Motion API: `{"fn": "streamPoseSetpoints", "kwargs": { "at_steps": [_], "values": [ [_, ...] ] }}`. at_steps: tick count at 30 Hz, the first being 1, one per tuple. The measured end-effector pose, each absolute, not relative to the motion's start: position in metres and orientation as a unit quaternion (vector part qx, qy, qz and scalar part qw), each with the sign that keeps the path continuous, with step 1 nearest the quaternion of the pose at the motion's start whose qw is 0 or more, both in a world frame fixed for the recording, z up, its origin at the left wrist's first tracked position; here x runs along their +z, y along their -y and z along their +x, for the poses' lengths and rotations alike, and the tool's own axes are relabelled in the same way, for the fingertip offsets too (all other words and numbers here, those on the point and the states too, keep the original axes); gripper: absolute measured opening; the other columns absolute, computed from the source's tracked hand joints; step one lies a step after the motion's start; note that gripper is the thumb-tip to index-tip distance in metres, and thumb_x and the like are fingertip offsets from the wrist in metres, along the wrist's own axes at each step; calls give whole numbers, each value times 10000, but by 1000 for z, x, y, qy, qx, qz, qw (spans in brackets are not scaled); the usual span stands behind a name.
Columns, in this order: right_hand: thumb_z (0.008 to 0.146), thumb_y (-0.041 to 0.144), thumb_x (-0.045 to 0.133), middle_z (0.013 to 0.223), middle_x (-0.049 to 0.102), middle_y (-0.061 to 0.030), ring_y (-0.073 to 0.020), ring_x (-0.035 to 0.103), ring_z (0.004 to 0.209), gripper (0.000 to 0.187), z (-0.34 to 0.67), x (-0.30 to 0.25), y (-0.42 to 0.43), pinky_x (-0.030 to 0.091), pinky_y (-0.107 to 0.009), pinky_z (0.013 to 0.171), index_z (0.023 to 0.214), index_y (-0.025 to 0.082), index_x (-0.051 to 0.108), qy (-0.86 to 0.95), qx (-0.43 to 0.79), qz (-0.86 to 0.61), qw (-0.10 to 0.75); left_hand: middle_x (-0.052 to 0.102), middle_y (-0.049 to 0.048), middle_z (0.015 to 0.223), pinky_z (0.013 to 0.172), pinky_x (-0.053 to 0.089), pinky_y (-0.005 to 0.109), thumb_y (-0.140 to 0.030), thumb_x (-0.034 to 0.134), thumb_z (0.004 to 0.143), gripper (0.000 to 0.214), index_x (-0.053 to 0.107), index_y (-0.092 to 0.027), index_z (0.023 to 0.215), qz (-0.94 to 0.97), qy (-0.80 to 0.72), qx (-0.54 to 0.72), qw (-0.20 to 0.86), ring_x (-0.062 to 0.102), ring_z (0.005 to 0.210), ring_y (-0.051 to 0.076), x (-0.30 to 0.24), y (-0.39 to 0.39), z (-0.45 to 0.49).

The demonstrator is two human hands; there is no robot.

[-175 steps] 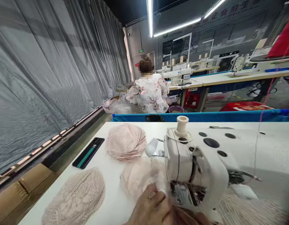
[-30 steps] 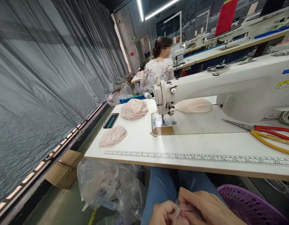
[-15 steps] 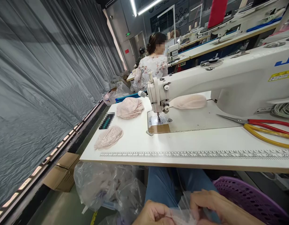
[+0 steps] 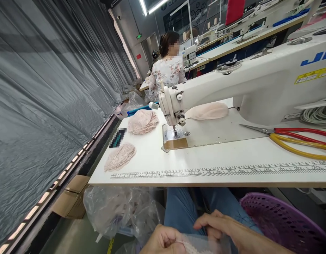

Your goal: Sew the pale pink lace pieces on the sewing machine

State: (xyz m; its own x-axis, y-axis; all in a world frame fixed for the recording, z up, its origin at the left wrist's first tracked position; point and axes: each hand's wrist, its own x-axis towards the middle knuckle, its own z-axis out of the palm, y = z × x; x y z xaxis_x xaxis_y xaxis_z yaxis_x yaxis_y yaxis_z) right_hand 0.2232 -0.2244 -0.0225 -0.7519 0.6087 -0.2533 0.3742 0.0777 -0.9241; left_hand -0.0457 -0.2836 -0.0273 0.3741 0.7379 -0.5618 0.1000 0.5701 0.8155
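Observation:
Both my hands are low over my lap, below the table edge. My left hand (image 4: 163,241) is closed, pinching the left end of a small pale pink lace piece (image 4: 202,244). My right hand (image 4: 226,229) pinches the same piece from the right, its fingers curled over it. The lace runs off the bottom of the view. My legs in blue jeans (image 4: 184,208) lie under the hands.
A white sewing machine (image 4: 231,84) stands on the white table (image 4: 205,162) with a printed ruler along its front edge. Two stacks of pink lace (image 4: 143,121) (image 4: 120,156), a phone (image 4: 117,137), a pink cup (image 4: 207,110) and red-and-yellow scissors (image 4: 297,139) lie there. Purple basket (image 4: 281,225) right, plastic bags (image 4: 117,211) left. A person sits ahead.
Since the oldest frame my hands left the needle area and came down to my lap. Over the last second they have kept working the lace piece, spreading slightly apart; the view tilted down.

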Motion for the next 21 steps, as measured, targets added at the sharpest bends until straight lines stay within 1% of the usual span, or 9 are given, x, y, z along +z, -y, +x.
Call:
{"fn": "streamPoseSetpoints", "kwargs": {
  "at_steps": [3,7,9,11,13,15,17,19,21],
  "values": [
    [634,156,624,916,624,7,-283,598,1017,566,228,-16,226,453,-365,933,1183,284,675,714,593,-356,105,482,-25,592,526,239,188,-829,801,619,753,758,-97,793,428,-492,234,721,317,516,38,-13,278,-38],
    [650,196,649,913,646,-9,-290,583,1014,365,224,1,220,448,-359,909,1002,268,707,705,601,-365,90,496,-22,617,539,250,199,-709,893,600,681,825,-109,914,428,-524,205,707,364,550,54,-3,271,-27],
    [679,217,654,909,628,-24,-286,591,983,218,223,2,217,463,-352,876,884,251,720,719,586,-361,92,491,-18,604,543,255,210,-707,905,564,681,835,-98,861,456,-539,182,684,369,564,65,-2,268,-21],
    [757,272,640,881,617,-40,-286,611,945,120,227,-2,214,481,-357,840,817,231,735,733,574,-351,104,474,-15,575,541,256,220,-788,851,557,740,828,-83,780,486,-538,173,666,346,556,70,-3,264,-16],
    [820,350,645,869,625,-52,-290,632,927,179,234,-7,213,495,-366,826,819,218,764,724,587,-343,111,493,-7,578,556,290,226,-850,798,559,801,830,-83,785,497,-537,175,659,343,551,73,-4,262,-13],
    [797,385,726,893,647,-49,-285,638,918,179,238,-10,213,495,-363,833,828,218,780,713,603,-343,100,503,-2,580,576,321,228,-883,764,568,838,833,-84,811,500,-533,177,659,345,552,75,-4,262,-13],
    [718,313,813,886,661,-24,-278,629,929,143,239,-11,215,479,-350,849,819,225,763,725,592,-342,82,501,0,576,579,330,223,-902,743,577,859,833,-82,818,504,-526,176,662,346,554,74,-4,262,-14],
    [692,224,808,872,658,-3,-267,622,937,134,236,-14,218,469,-333,850,801,228,730,739,571,-350,76,493,-2,562,575,333,218,-912,716,605,867,831,-80,816,511,-517,179,662,324,548,69,-1,263,-18],
    [701,187,770,881,650,-2,-263,629,957,106,232,-16,221,473,-321,848,785,226,718,735,567,-364,80,475,-8,537,575,329,218,-914,684,647,857,827,-82,794,523,-507,181,661,296,541,65,2,266,-25]
  ]
}}
